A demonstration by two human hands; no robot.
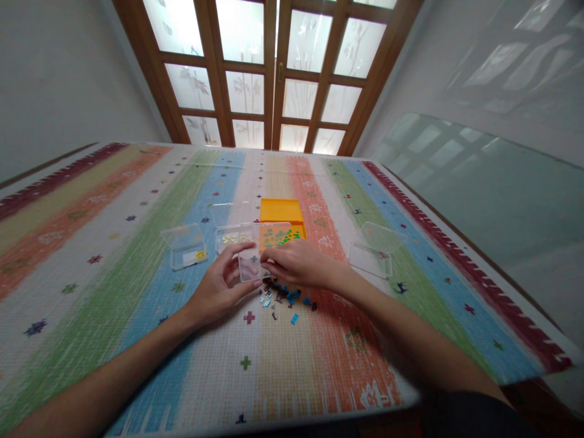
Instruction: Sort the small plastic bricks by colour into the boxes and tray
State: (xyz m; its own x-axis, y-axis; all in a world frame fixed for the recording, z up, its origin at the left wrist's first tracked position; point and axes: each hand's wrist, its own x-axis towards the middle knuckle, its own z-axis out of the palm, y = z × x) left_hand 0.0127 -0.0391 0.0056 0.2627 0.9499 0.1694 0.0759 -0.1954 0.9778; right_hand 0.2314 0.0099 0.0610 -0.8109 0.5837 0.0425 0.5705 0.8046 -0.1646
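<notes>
As right hand (pixel 295 263) curls, grip's unclear.

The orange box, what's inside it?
Small green pieces lie in the near half of the orange box, some seen through clear plastic. The right hand covers part of its near edge, so anything there can't be seen.

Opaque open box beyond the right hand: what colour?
The opaque open box is yellow-orange; best seen in the head view.

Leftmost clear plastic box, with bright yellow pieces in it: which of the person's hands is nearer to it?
Left. The left hand is just right of the box; the right hand is farther right, beyond the left one.
</notes>
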